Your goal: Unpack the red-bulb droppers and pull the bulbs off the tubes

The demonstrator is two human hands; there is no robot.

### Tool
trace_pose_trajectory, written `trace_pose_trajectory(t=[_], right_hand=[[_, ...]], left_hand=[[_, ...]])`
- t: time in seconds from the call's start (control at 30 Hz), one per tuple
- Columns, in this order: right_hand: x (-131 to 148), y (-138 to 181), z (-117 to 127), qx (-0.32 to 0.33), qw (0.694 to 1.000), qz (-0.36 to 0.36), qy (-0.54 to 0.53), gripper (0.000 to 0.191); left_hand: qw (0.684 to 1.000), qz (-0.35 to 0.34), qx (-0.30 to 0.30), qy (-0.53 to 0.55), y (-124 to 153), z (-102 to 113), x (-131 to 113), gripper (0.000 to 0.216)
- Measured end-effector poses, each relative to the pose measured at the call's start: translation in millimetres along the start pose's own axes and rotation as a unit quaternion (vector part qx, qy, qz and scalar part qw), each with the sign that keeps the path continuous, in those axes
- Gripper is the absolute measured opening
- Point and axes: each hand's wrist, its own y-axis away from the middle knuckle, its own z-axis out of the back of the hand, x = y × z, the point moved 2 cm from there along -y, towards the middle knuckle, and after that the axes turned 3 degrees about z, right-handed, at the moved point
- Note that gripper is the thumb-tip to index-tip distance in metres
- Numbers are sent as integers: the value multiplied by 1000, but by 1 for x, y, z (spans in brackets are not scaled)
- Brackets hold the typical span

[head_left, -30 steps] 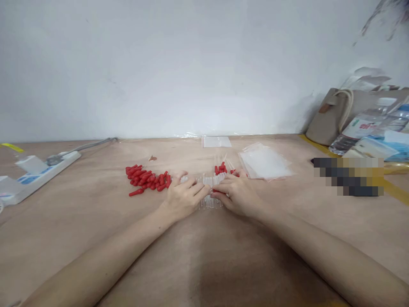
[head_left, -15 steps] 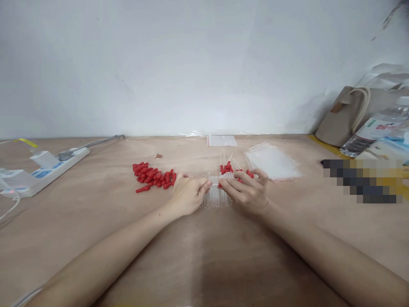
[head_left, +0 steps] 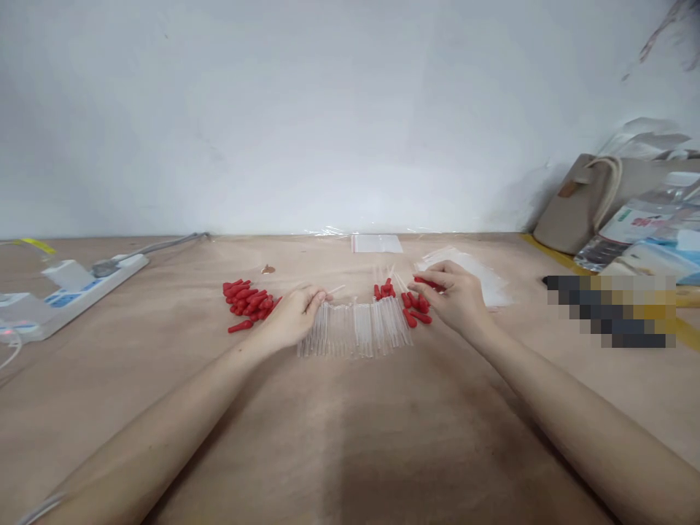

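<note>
My left hand [head_left: 295, 315] is closed in a pinch on a thin clear dropper tube [head_left: 335, 289], which sticks out to the right past the fingertips. Below it, a row of clear dropper tubes [head_left: 361, 328] lies side by side on the table. A heap of red rubber bulbs [head_left: 246, 297] is to the left, partly hidden behind that hand. My right hand [head_left: 458, 297] has thumb and fingers closed on a red rubber bulb [head_left: 427, 282]. Several loose red bulbs [head_left: 418, 316] lie just beneath it, and a small upright-looking cluster of bulbs [head_left: 384, 289] sits behind the row.
Clear plastic bags [head_left: 492, 284] lie behind my right hand, and a small white zip bag [head_left: 377, 243] is by the wall. On the left is a power strip [head_left: 87, 295] with plugs. A beige bag [head_left: 569, 204] and a water bottle [head_left: 628, 226] stand at right.
My hands have moved apart, uncovering the row of tubes. The left now pinches a single tube; the right has shifted right and up onto a red bulb. The view has turned slightly.
</note>
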Motion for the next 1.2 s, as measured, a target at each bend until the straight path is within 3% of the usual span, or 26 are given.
trace_pose_trajectory(t=[0.17, 0.3, 0.5, 0.63, 0.73, 0.83, 0.93, 1.07, 1.2], right_hand=[[-25, -11, 7, 109, 981, -156, -26, 25], [-44, -12, 10, 137, 963, -225, -63, 30], [-41, -7, 4, 206, 941, -245, -110, 23], [-27, -7, 4, 252, 933, -209, -152, 23], [-20, -6, 5, 291, 929, -165, -160, 21], [-17, -4, 4, 314, 928, -141, -144, 19], [-15, -3, 2, 320, 935, -123, -94, 16], [-16, -3, 2, 308, 942, -112, -71, 15], [-22, -7, 4, 260, 953, -141, -68, 24]], left_hand=[[976, -152, -138, -79, 10, -12, -2, 24], [941, -270, -175, -110, 19, -23, -2, 18], [942, -312, -48, -114, 28, -31, -4, 16], [946, -311, 0, -96, 30, -28, -8, 29], [946, -309, -4, -95, 27, -25, -6, 30], [951, -286, -45, -109, 23, -22, -3, 25], [950, -292, -24, -112, 22, -20, -2, 34], [940, -313, 59, -123, 23, -23, -2, 68], [942, -294, 92, -136, 22, -27, 4, 66]])
